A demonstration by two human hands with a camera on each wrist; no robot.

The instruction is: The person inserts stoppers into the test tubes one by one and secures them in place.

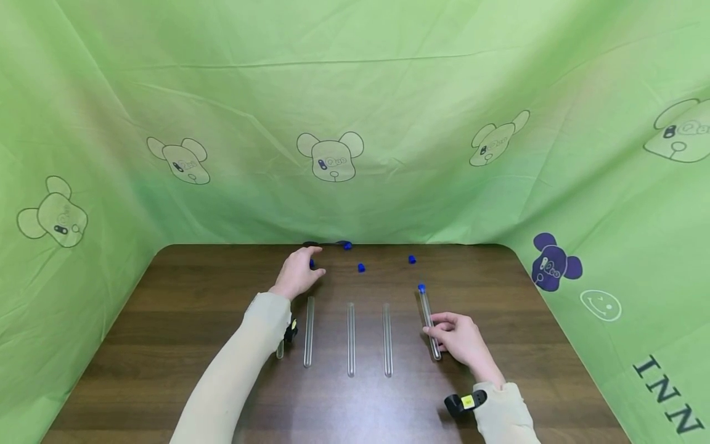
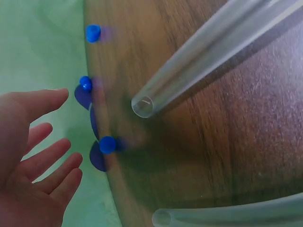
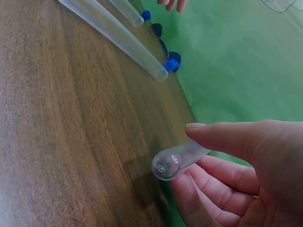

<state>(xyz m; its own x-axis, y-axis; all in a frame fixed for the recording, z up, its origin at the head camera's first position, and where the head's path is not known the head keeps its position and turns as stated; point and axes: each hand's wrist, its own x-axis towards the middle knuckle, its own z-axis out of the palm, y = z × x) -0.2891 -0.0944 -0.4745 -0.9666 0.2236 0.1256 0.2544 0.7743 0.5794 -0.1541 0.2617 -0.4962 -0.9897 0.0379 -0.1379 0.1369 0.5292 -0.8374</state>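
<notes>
"Where's the blue-capped tube (image 1: 426, 310)?"

"Five o'clock in the head view, pinched by the right hand (image 1: 461, 340), thumb against fingers."

"And the left hand (image 1: 295, 275)?"

"Eight o'clock, fingers loosely spread, gripping nothing, near a blue cap (image 1: 312, 263)."

"Any writing?"

"INN, in dark letters, on the green cloth (image 1: 333, 86) at four o'clock. The bear prints' (image 1: 333, 169) small lettering I can't read surely, nor the yellow label (image 1: 468, 402) at the right wrist."
</notes>
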